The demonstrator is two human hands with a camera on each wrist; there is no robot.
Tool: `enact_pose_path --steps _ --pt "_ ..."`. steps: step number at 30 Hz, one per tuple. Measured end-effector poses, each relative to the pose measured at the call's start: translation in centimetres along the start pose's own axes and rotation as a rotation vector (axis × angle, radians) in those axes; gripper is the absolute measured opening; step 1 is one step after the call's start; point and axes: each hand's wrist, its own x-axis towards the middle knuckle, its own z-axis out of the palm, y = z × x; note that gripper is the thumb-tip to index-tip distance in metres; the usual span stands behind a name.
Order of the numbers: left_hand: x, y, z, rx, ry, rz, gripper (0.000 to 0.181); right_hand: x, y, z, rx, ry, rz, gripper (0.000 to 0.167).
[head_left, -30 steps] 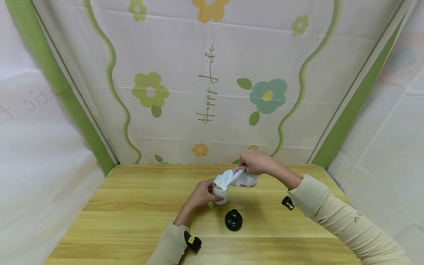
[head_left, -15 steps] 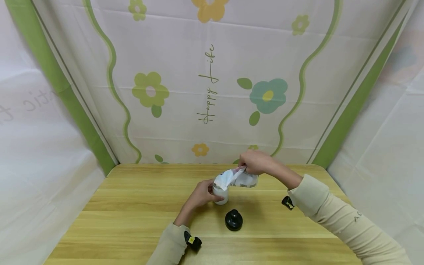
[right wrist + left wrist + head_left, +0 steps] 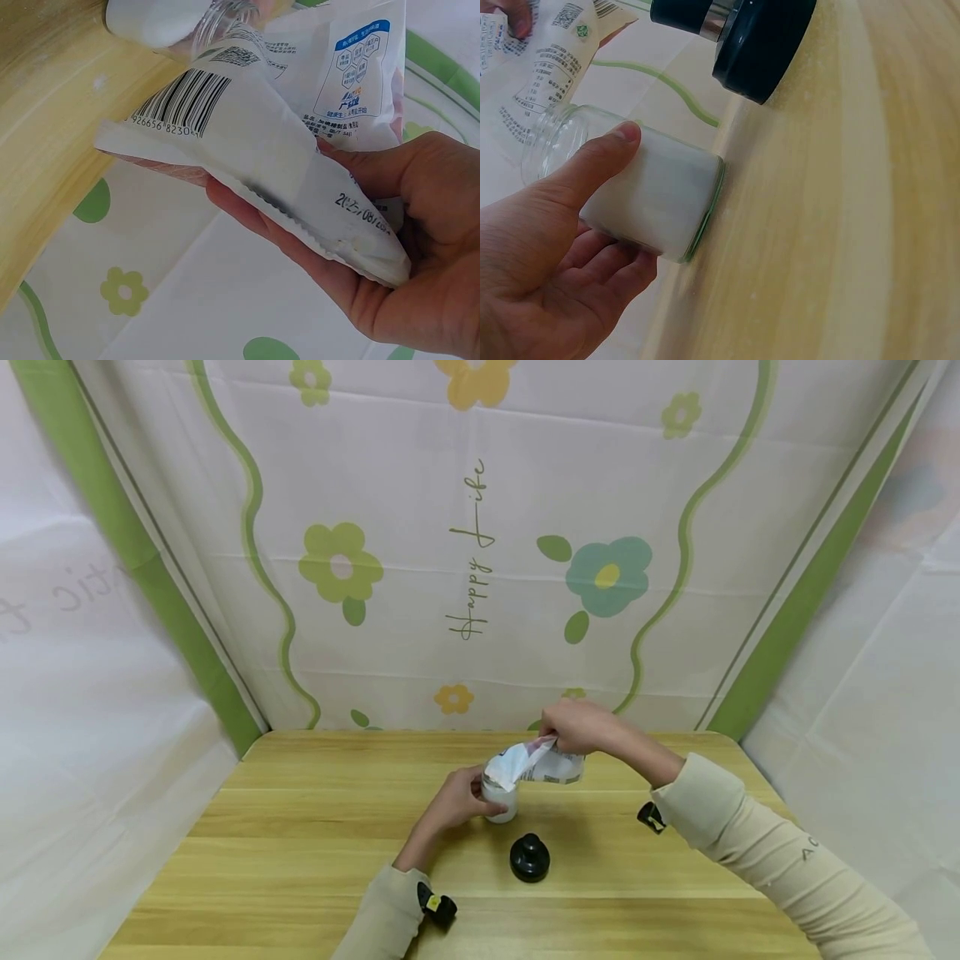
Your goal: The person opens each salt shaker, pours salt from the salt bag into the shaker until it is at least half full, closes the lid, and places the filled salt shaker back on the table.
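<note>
A clear glass jar (image 3: 656,191), mostly full of something white, stands on the table with its mouth up. My left hand (image 3: 453,800) grips it, thumb on one side and fingers curled round the other. My right hand (image 3: 581,727) holds a white printed salt bag (image 3: 255,142) by its gathered end. The bag's opening is tipped down at the jar's mouth and hides part of the rim. Whether salt is flowing cannot be seen. In front of the jar sits a black knobbed lid (image 3: 529,858), apart from both hands; the left wrist view shows a silver band round its neck.
The wooden table (image 3: 300,860) has its far edge just behind the hands. A white curtain (image 3: 412,527) with flowers rises beyond it, and more cloth hangs at both sides. White specks dot the wood near the jar. Black wrist cameras (image 3: 437,907) sit at the sleeves.
</note>
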Motion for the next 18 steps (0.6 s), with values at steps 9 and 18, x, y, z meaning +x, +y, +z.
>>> enact_pose_path --steps 9,18 --pt "-0.07 0.03 0.05 -0.001 -0.001 -0.005 0.060 0.02 -0.19 -0.13 0.002 -0.014 0.011 0.025" --pt "-0.05 0.08 0.07 0.014 0.008 -0.008 0.062 0.03 -0.44 -0.29 -0.012 -0.019 0.012 0.025"
